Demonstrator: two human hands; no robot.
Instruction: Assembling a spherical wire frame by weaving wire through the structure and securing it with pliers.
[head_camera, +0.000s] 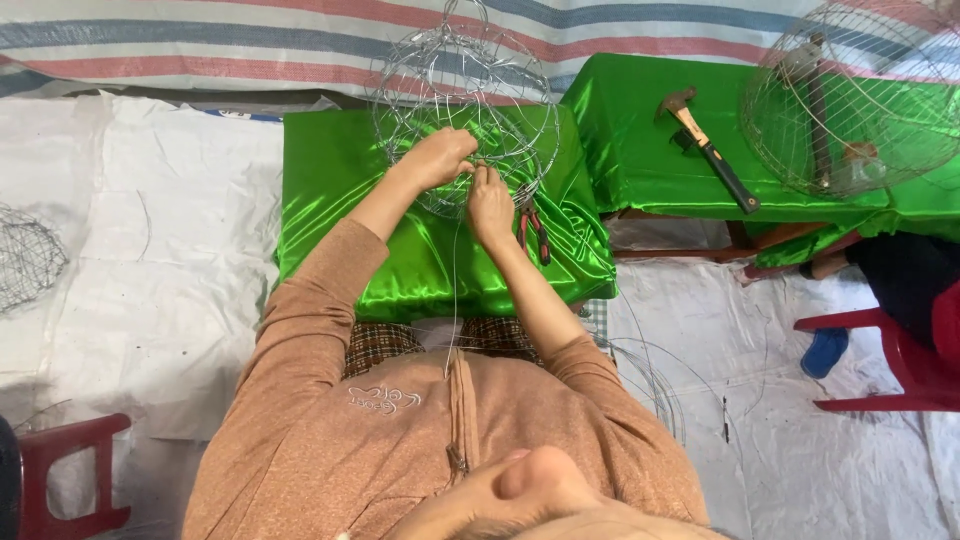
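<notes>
1. Left hand (437, 158) and right hand (489, 203) are both pinched onto the wire frame (462, 100), which sits on the green table (330, 190) right in front.
2. Red pliers (535, 230) lie just beside the right hand.
3. Next table (640, 140) over has a hammer (705, 145) and a wire basket (850, 95).
4. Red chair (890, 360) at right, loose wire coils (650, 385) on the floor.
</notes>
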